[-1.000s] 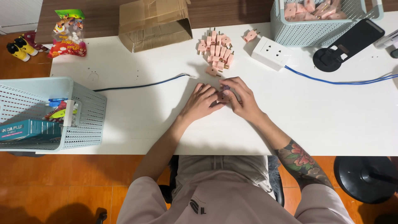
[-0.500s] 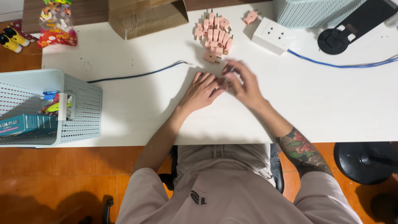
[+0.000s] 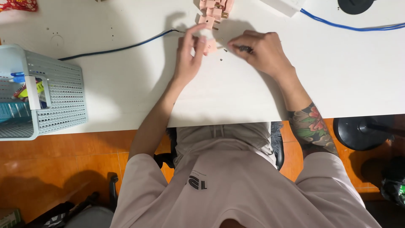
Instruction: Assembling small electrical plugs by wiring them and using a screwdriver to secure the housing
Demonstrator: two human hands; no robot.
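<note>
Above an orange floor (image 3: 63,169), both hands work on a white table (image 3: 337,76).

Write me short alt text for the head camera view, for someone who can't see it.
Seen from above, a seated person's left hand holds a small pink plastic part while the right hand grips a thin dark tool beside it, over a white table. More pink parts lie just beyond, and a grey perforated basket sits far left.

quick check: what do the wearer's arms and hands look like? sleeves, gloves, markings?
Both hands bare, no gloves: left hand, right hand. Forearms are uncovered; a pale short-sleeved top is worn. The right forearm carries a colourful floral tattoo. No rings or watch visible.
</note>
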